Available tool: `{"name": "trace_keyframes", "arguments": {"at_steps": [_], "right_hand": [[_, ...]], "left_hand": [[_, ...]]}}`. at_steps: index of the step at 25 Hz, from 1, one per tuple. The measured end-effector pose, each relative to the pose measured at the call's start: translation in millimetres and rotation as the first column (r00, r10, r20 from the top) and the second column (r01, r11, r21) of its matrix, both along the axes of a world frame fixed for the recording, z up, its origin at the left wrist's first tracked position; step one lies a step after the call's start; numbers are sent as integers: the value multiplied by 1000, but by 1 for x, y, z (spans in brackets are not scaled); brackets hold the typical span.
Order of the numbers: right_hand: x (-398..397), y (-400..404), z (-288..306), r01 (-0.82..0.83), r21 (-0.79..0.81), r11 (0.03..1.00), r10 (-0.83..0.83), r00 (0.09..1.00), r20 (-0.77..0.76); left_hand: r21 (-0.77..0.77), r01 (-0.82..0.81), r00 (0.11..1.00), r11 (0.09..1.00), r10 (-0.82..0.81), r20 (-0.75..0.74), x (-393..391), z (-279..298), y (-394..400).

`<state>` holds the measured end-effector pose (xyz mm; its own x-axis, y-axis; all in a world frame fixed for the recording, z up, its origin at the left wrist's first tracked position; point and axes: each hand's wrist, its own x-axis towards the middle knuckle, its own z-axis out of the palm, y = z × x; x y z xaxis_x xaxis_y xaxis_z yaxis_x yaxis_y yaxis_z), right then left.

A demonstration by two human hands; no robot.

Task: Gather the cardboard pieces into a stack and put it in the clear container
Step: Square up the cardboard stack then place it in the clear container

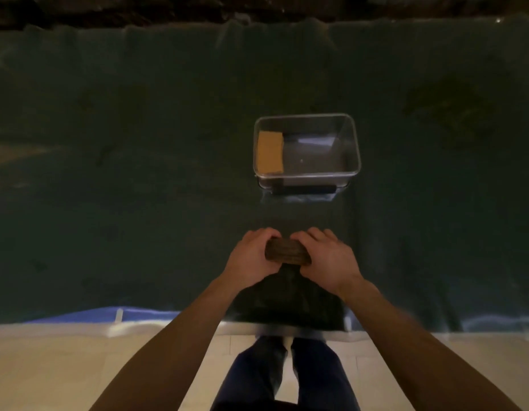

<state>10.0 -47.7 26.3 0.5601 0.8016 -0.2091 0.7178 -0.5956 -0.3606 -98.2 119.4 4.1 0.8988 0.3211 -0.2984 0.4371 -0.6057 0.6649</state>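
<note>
A brown stack of cardboard pieces (pixel 287 254) is held on edge between my two hands, low over the dark green cloth. My left hand (pixel 251 256) grips its left end and my right hand (pixel 328 261) grips its right end, fingers curled over the top. Beyond my hands stands the clear container (pixel 350 143), a rectangular plastic box. Inside it, at the left side, lies a tan cardboard piece (pixel 270 152); the rest of its floor is bare.
The dark green cloth (pixel 138 173) covers the whole table. Its near edge (pixel 79 321) runs across the bottom, with pale floor tiles and my legs below. A dark wall edge lies along the far side.
</note>
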Motion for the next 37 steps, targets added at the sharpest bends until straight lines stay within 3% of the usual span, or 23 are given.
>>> {"name": "trace_keyframes", "arguments": {"at_steps": [3,7,13,15,18,20,22,23,26,27,29,32,33,35,37], "right_hand": [[4,1,-21,14,-24,1000,-14,1000,5],[8,0,-44,26,-78,997,-28,999,-28],[3,1,-59,30,-85,996,-21,994,104],[3,0,-59,22,-73,997,-13,993,118],[7,1,-59,9,-87,996,1,994,111],[8,1,-59,5,-99,995,5,995,102],[7,1,-58,10,-93,996,-1,996,94],[5,1,-58,15,-87,996,-7,996,94],[5,2,-57,35,-92,995,-25,994,111],[5,3,-57,38,-98,994,-27,993,118],[6,3,-56,36,-104,994,-23,992,125],[6,3,-55,33,-96,995,-23,994,104],[6,2,-55,39,-95,995,-29,994,102],[6,1,-53,42,-90,995,-32,993,110],[6,0,-52,36,-91,995,-25,993,119]], "left_hand": [[48,-29,1000,998,30,-9,6,-22,-4],[-20,-70,997,997,70,-25,8,-43,-13],[-45,-109,993,993,111,46,4,-58,-23],[-153,-128,989,980,138,56,-1,-56,-19],[-513,-245,920,823,365,145,-19,-52,-5],[-697,-322,785,641,592,182,-27,-51,-1],[-771,-421,644,477,757,116,-24,-53,-10],[-765,-458,621,452,779,88,-19,-54,-21],[-755,-394,747,524,661,69,-10,-54,-65],[-787,-360,776,501,629,46,-10,-56,-69],[-812,-349,766,468,641,40,-11,-63,-56],[-793,-451,630,409,776,42,-9,-63,-44],[-796,-459,638,395,770,14,-7,-60,-50],[-805,-399,742,439,671,-1,-6,-58,-64],[-806,-399,740,437,673,-1,-6,-60,-57]]}}
